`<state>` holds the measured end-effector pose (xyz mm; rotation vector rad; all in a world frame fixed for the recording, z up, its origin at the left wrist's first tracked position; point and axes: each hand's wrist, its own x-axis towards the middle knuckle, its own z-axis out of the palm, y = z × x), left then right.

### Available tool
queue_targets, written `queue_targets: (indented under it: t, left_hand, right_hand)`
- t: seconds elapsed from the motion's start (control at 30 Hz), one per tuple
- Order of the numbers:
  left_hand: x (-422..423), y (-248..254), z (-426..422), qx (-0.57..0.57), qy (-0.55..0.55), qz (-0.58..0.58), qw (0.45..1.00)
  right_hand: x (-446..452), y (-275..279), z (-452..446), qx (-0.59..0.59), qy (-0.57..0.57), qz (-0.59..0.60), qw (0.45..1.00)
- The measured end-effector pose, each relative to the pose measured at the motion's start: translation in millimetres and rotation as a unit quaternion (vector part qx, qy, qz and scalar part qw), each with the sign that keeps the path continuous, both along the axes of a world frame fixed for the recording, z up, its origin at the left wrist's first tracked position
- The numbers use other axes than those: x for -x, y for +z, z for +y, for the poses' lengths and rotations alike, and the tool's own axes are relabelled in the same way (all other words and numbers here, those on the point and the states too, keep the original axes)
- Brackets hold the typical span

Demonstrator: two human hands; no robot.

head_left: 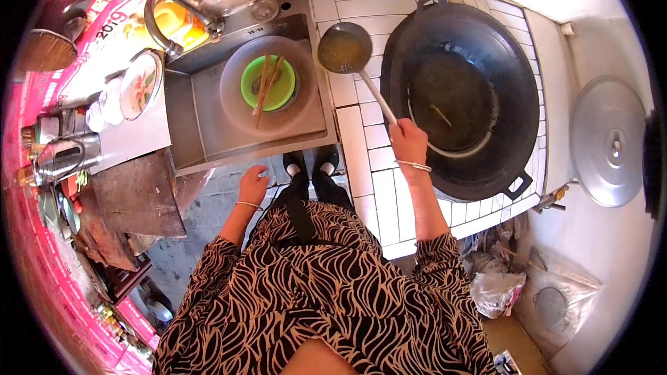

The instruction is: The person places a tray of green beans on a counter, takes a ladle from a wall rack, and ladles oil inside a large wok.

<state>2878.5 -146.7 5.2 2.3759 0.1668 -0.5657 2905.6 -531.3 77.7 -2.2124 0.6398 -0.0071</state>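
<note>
The head view shows a white-tiled table (356,146) running beside the sink, with a big black wok (511,97) on it at 2 o'clock, a pool of liquid in its bottom. The metal sink (191,125) lies at 10 o'clock and a round silver lid (590,139) at 3 o'clock. In the sink sits a translucent basin (233,90). The ladle (375,94) holds yellowish liquid, its cup at 12 o'clock, above the tiles between sink and wok. A green bowl (285,94) rests inside the basin. Of the hands, the right hand (408,140) grips the ladle's handle over the wok's 8 o'clock rim; the left hand (255,184) is empty, fingers loosely curled, at the sink's 6 o'clock. Slim chopsticks (264,87) lie across the bowl.
</note>
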Motion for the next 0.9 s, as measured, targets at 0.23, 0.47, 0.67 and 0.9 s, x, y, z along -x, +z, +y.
queue_targets:
  t: [0.23,0.47,0.67,0.9]
  left_hand:
    - [-4.8,4.0,-7.0,0.010,0.018,0.023,1.000]
    - [5.8,-16.9,13.8,0.002,0.029,0.031,0.999]
    - [-1.8,-12.5,10.2,-0.011,0.015,0.056,0.998]
    - [-6.6,-7.2,11.1,-0.002,0.009,0.064,0.998]
  right_hand:
    - [-28.7,3.0,42.9,0.230,0.092,0.016,0.969]
    - [-14.2,-3.7,11.1,0.258,-0.011,-0.081,0.963]
    - [21.3,-35.0,-85.5,0.263,-0.200,0.121,0.936]
    - [64.9,-81.4,-158.6,0.253,-0.288,0.307,0.871]
